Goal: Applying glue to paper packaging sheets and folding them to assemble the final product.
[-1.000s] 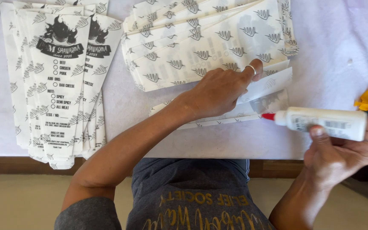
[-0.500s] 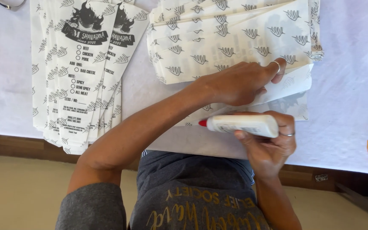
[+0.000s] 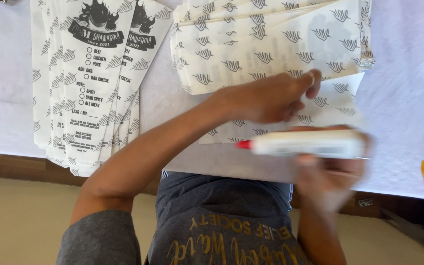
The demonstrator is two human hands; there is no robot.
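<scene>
- A packaging workbench of a small food business, it seems.
- Stacks of printed paper sleeves (image 3: 87, 83) lie at the table's (image 3: 6, 88) far left edge (tick-box order forms on them).
- More unfolded patterned sheets (image 3: 271, 44) are piled mid-table.
- A glue bottle (image 3: 310, 143) is in use.

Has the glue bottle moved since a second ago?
Yes. The glue bottle in the right hand moved left, from the table's right side to under the left hand.
</scene>
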